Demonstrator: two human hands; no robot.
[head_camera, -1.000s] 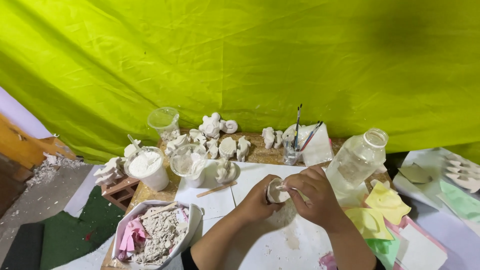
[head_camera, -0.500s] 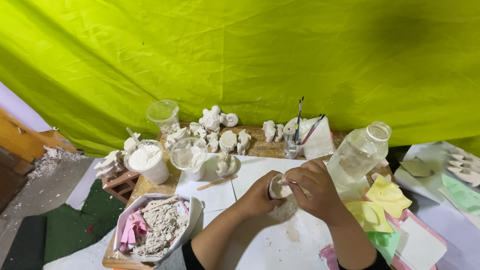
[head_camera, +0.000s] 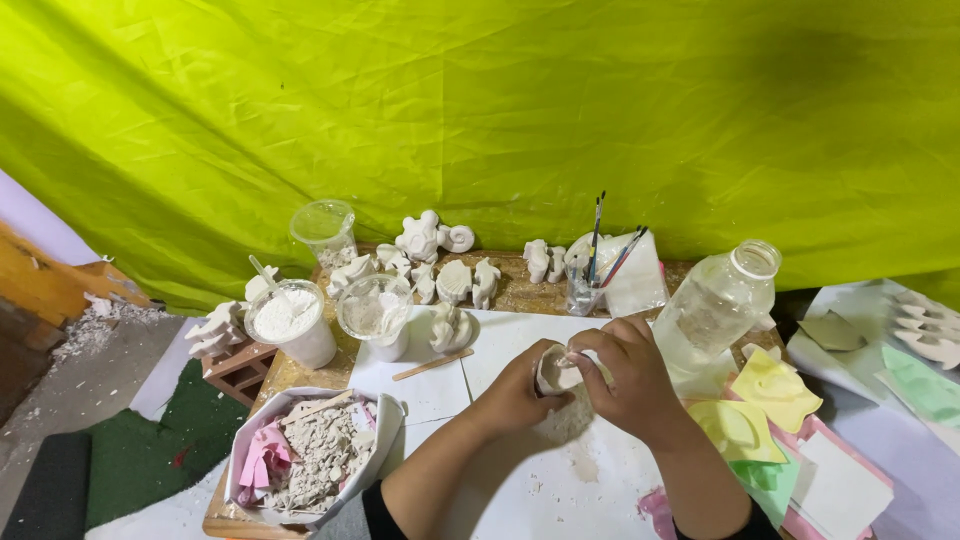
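Both hands meet over the white paper sheet — the left hand cups a small white plaster cast, fingers curled under it. The right hand pinches its upper edge; crumbs lie just below the fingertips. Trimming seems underway — light pressure suits it.

A wrinkled lime-green sheet hangs behind the wooden worktop. Left, a grey floor with rubble, a dark green mat, orange planks.
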